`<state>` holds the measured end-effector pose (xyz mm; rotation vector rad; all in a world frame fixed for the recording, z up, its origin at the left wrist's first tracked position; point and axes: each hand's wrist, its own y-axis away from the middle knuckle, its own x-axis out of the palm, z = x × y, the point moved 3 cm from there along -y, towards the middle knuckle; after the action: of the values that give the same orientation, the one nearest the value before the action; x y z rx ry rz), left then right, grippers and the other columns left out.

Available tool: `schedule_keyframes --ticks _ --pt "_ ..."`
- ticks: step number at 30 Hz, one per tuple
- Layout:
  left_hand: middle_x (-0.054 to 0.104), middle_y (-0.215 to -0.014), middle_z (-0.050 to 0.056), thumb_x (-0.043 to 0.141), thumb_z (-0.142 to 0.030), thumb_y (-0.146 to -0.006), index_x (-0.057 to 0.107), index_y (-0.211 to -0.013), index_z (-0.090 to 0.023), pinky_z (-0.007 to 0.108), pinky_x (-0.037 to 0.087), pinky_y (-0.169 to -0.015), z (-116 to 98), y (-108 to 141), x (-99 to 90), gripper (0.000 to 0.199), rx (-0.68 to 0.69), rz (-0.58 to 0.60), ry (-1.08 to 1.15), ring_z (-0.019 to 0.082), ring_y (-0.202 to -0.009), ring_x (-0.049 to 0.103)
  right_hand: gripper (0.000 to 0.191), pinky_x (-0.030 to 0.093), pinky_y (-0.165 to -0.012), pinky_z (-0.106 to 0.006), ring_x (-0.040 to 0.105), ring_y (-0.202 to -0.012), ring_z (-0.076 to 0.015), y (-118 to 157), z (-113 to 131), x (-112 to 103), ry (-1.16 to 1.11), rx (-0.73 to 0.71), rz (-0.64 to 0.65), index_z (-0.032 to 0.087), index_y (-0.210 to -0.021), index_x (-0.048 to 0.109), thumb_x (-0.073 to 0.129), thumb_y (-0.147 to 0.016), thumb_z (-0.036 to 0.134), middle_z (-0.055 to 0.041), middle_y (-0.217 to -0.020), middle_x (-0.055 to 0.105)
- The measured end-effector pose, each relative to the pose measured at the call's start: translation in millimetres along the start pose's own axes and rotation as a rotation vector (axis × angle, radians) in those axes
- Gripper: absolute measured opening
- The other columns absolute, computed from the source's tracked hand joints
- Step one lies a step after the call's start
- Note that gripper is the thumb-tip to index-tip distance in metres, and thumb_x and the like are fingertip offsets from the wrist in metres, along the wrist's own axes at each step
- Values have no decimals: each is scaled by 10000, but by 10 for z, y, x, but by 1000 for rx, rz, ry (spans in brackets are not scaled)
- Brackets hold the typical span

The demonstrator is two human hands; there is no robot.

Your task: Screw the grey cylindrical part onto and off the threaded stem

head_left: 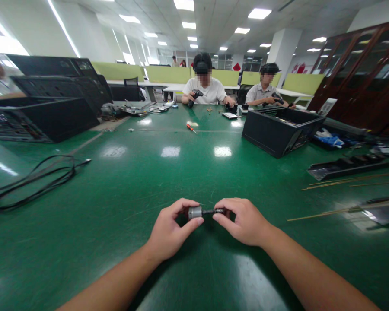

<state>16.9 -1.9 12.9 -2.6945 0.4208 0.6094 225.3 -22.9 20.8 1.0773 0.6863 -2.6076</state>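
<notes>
Between both hands, just above or on the green table, is a small silver metal cylinder with a thin dark shaft (pixel 195 212); its exact kind is hard to make out. My left hand (pixel 171 226) pinches the cylinder between thumb and fingers, which cover its left end. On the other side, my right hand (pixel 243 220) is closed round the ribbed right end of the shaft, and its fingertips hide the very tip. The piece lies level, the shaft pointing right.
Black cables (pixel 56 175) lie at left, below a black computer case (pixel 65 119). Another black case (pixel 275 134) stands at right, near thin brass-coloured rods (pixel 330 211). An orange screwdriver (pixel 190 128) lies further back. Two people sit across the green table (pixel 132 177), one holding a power drill (pixel 194 97).
</notes>
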Motion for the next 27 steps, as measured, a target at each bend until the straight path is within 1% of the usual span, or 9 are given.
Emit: schedule_keyframes --ticks 13,27 --pt "701 -874 8 740 -315 -799 659 -996 -204 272 493 -753 -4 -15 -3 240 -25 -14 62 171 -801 663 91 411 -659 -253 600 -674 -136 1 -11 -12 -13 14 -4 207 -919 668 615 -907 281 7 -745 658" --pt "709 -890 34 742 -341 -785 659 -994 -189 302 504 -775 4 -19 -12 271 -59 -20 79 197 -816 672 95 421 -671 -263 613 -699 -150 -1 -40 -56 -7 14 -12 198 -919 674 607 -907 264 -11 -776 677"
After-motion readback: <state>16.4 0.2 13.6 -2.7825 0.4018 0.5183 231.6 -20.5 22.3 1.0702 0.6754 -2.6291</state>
